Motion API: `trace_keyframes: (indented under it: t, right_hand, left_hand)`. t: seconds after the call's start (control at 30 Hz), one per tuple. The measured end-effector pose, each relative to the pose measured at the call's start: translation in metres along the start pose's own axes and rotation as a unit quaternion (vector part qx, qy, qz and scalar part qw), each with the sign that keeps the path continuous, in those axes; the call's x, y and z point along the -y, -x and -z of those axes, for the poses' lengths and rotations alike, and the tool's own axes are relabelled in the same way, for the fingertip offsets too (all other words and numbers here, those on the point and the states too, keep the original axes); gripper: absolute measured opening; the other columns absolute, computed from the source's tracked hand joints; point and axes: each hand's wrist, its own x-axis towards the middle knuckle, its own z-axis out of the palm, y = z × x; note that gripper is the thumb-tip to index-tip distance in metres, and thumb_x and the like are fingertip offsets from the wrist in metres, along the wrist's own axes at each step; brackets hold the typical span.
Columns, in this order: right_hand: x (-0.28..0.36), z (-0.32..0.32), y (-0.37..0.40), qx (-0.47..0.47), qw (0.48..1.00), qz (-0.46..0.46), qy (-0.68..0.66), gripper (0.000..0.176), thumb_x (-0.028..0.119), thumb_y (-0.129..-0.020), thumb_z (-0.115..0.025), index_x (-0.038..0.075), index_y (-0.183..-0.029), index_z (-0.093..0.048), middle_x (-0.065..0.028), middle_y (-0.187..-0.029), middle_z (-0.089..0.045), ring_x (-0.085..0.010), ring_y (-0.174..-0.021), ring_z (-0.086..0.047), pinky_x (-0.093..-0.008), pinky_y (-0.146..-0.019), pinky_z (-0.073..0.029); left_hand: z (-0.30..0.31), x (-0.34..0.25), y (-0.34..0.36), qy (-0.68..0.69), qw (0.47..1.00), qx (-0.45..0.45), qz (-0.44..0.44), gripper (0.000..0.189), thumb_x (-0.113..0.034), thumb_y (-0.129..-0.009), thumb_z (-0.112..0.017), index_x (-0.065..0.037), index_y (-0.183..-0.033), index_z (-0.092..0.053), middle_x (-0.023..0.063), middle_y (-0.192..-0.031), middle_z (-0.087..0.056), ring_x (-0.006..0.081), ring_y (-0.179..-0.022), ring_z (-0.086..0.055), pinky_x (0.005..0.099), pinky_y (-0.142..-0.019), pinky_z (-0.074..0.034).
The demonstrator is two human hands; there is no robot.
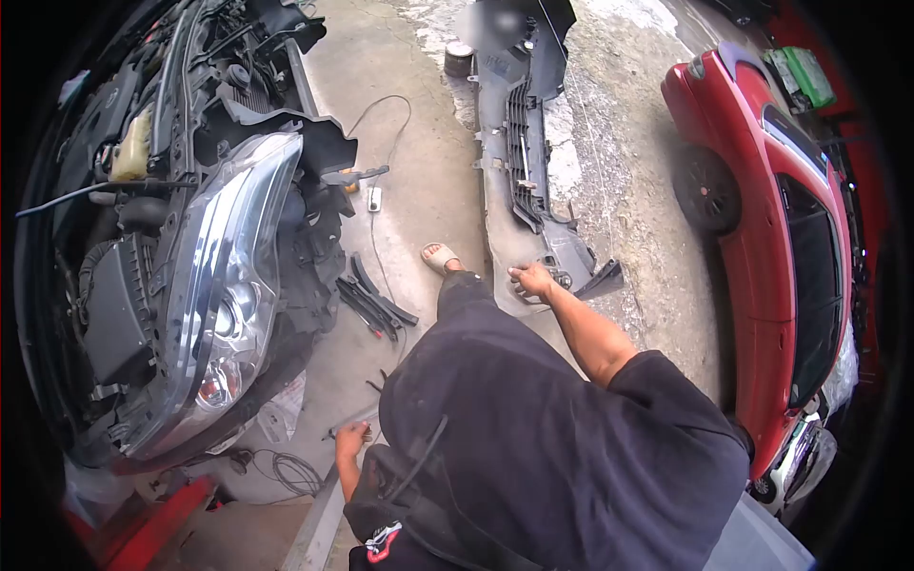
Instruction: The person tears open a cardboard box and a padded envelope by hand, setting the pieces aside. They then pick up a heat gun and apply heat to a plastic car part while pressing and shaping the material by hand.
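My right hand [531, 280] hangs with its fingers curled, over the near end of a removed car bumper [497, 205]. Whether it holds something small is hidden. The bumper lies on the ground with its black grille [520, 143] attached. At my left side, my left hand [352, 440] is closed, with a small dark bit by its fingertips that I cannot make out. To the left stands a car with its front end stripped, its engine bay exposed and its headlight [228, 295] in place. Black trim strips [371, 300] lie on the floor between car and bumper.
A cable [386, 228] runs across the concrete to a white power socket [374, 199] near a yellow-and-black tool [352, 179]. A red car [752, 238] is parked at the right. Coiled cable [290, 471] lies at the lower left. A can [459, 59] stands beside the bumper.
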Motion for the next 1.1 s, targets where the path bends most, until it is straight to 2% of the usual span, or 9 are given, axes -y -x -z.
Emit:
trace_keyframes:
  t: [0.1,0.13,0.2,0.37,0.5,0.7,0.87,1.0,1.1]
  right_hand:
    - [-0.085,-0.025,0.055,-0.02,0.995,-0.043,-0.086,0.052,0.036,-0.096,-0.056,0.002,-0.134,-0.05,-0.0213,-0.124,-0.06,-0.0348,-0.101,-0.065,-0.0461,-0.083,-0.053]
    - [-0.119,-0.036,0.072,-0.017,0.992,-0.067,-0.102,0.053,0.037,-0.096,-0.056,0.003,-0.137,-0.048,-0.0218,-0.127,-0.059,-0.0366,-0.102,-0.064,-0.0483,-0.085,-0.052]
    - [-0.176,-0.057,0.114,-0.027,0.985,-0.124,-0.117,0.055,0.036,-0.096,-0.056,0.003,-0.138,-0.047,-0.0206,-0.128,-0.059,-0.0375,-0.105,-0.063,-0.0486,-0.086,-0.052]
    - [-0.278,-0.072,0.184,-0.014,0.98,-0.184,-0.07,0.052,0.036,-0.094,-0.057,0.004,-0.136,-0.051,-0.0175,-0.127,-0.06,-0.0282,-0.091,-0.064,-0.0419,-0.076,-0.053]
    - [-0.281,-0.056,0.207,-0.062,0.982,-0.167,-0.063,0.049,0.038,-0.096,-0.053,0.006,-0.132,-0.054,-0.0155,-0.119,-0.063,-0.0314,-0.096,-0.067,-0.0421,-0.073,-0.055]
    - [-0.223,-0.026,0.21,-0.115,0.984,-0.041,-0.131,0.054,0.037,-0.095,-0.057,0.003,-0.135,-0.05,-0.0164,-0.125,-0.061,-0.0286,-0.099,-0.065,-0.0405,-0.081,-0.053]
    - [-0.215,-0.014,0.231,-0.091,0.989,0.025,-0.114,0.053,0.037,-0.095,-0.057,0.001,-0.133,-0.051,-0.0173,-0.124,-0.061,-0.0276,-0.101,-0.065,-0.0394,-0.082,-0.053]
    - [-0.288,-0.001,0.225,-0.076,0.993,-0.01,-0.093,0.048,0.036,-0.091,-0.061,0.004,-0.127,-0.058,-0.0125,-0.113,-0.067,-0.0232,-0.09,-0.067,-0.0335,-0.069,-0.053]
    - [-0.363,0.019,0.22,-0.081,0.989,-0.083,-0.086,0.046,0.036,-0.092,-0.061,0.005,-0.125,-0.059,-0.012,-0.109,-0.066,-0.024,-0.088,-0.067,-0.035,-0.068,-0.053]
  left_hand:
    - [0.017,0.077,-0.049,0.026,0.998,0.031,-0.047,0.026,-0.02,-0.086,-0.069,0.005,-0.09,-0.069,0.0112,-0.079,-0.07,0.0187,-0.067,-0.066,0.0321,-0.063,-0.052]
    - [0.026,0.099,-0.069,-0.048,0.996,0.022,-0.072,0.025,-0.018,-0.084,-0.07,0.006,-0.09,-0.069,0.013,-0.078,-0.07,0.0199,-0.066,-0.067,0.0331,-0.062,-0.053]
    - [0.033,0.102,-0.062,-0.076,0.993,0.021,-0.082,0.024,-0.017,-0.084,-0.07,0.006,-0.09,-0.069,0.0137,-0.078,-0.07,0.0201,-0.066,-0.067,0.0331,-0.061,-0.053]
    - [0.034,0.08,-0.052,-0.118,0.988,0.018,-0.102,0.024,-0.016,-0.084,-0.069,0.007,-0.091,-0.067,0.0156,-0.079,-0.07,0.02,-0.067,-0.067,0.0328,-0.059,-0.053]
    - [0.012,0.081,-0.058,-0.07,0.988,0.03,-0.132,0.024,-0.016,-0.086,-0.068,0.006,-0.094,-0.065,0.014,-0.079,-0.069,0.019,-0.064,-0.066,0.0315,-0.058,-0.053]
    - [-0.035,0.089,-0.042,-0.068,0.988,0.067,-0.122,0.023,-0.016,-0.085,-0.069,0.004,-0.094,-0.066,0.0123,-0.079,-0.069,0.0163,-0.061,-0.064,0.0301,-0.056,-0.051]
    - [-0.062,0.104,-0.03,-0.114,0.986,0.075,-0.091,0.025,-0.018,-0.082,-0.072,0.002,-0.094,-0.067,0.0111,-0.078,-0.069,0.0159,-0.06,-0.063,0.0296,-0.055,-0.049]
    - [-0.091,0.109,-0.009,-0.101,0.986,0.036,-0.124,0.031,-0.019,-0.078,-0.076,0.003,-0.098,-0.067,0.0119,-0.081,-0.069,0.0179,-0.062,-0.064,0.0305,-0.057,-0.05]
    - [-0.121,0.105,0.009,-0.115,0.985,0.018,-0.129,0.037,-0.017,-0.075,-0.078,0.004,-0.102,-0.066,0.0141,-0.087,-0.069,0.0189,-0.066,-0.065,0.0315,-0.06,-0.051]
